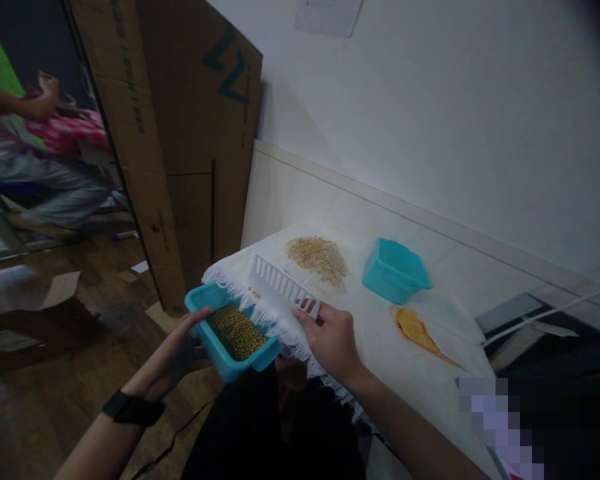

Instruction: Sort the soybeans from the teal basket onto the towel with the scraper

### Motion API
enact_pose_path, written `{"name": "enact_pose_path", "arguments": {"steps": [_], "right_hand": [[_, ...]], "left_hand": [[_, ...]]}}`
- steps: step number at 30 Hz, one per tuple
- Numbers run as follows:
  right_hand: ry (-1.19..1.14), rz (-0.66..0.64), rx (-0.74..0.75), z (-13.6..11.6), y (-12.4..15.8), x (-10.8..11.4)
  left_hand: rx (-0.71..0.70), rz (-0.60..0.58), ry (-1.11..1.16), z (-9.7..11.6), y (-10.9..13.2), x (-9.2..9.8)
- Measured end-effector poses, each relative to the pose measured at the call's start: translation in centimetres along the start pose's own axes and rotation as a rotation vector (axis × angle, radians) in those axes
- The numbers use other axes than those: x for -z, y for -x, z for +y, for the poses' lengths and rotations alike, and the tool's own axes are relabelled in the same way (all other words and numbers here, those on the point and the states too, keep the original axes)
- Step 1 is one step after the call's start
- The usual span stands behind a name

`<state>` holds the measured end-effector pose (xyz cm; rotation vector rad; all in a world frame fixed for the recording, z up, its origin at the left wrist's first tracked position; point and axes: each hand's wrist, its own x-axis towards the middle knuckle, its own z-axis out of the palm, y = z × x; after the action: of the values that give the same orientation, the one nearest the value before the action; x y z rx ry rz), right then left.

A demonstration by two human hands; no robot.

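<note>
My left hand (183,347) grips a turquoise plastic tub (225,367) by its left side, holding it just off the table's fringed edge. Greenish-yellow beans (235,333) lie in the tub. In my right hand (334,340) is a white slotted plastic strip (280,280), pinched at its right end and standing on edge over the white cloth (360,333). A few loose beans (253,292) rest beside the strip, near the tub. Behind it a pale yellow heap of beans (317,257) is spread on the cloth. A second turquoise tub (397,270) stands to the right.
A crumpled yellow-brown piece (415,330) lies on the cloth, front right. The tall cardboard box (205,147) stands left of the table, against the white wall (455,120). At far left another person (35,160) sits. Dark flat objects (535,327) lie at the right.
</note>
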<state>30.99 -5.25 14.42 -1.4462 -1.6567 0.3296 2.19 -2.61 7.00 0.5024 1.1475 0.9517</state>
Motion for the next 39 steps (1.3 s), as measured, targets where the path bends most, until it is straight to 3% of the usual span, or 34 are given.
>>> {"name": "enact_pose_path", "arguments": {"steps": [3, 8, 15, 27, 39], "right_hand": [[-0.039, 0.045, 0.003, 0.1, 0.1, 0.3], [0.150, 0.229, -0.056, 2.7, -3.1, 1.0], [0.301, 0.189, -0.078, 4.8, -5.3, 0.3], [0.264, 0.094, 0.002, 2.9, -3.9, -0.3], [0.050, 0.008, 0.197, -0.7, 0.5, -0.8]], "left_hand": [[0.008, -0.020, 0.010, -0.2, 0.1, 0.4], [0.004, -0.018, -0.008, -0.5, -0.3, 0.8], [0.011, 0.022, -0.001, -0.3, -0.3, 0.4], [-0.010, -0.001, -0.023, -0.1, -0.5, 0.6], [-0.014, 0.001, -0.009, 0.2, -0.2, 0.2]]}}
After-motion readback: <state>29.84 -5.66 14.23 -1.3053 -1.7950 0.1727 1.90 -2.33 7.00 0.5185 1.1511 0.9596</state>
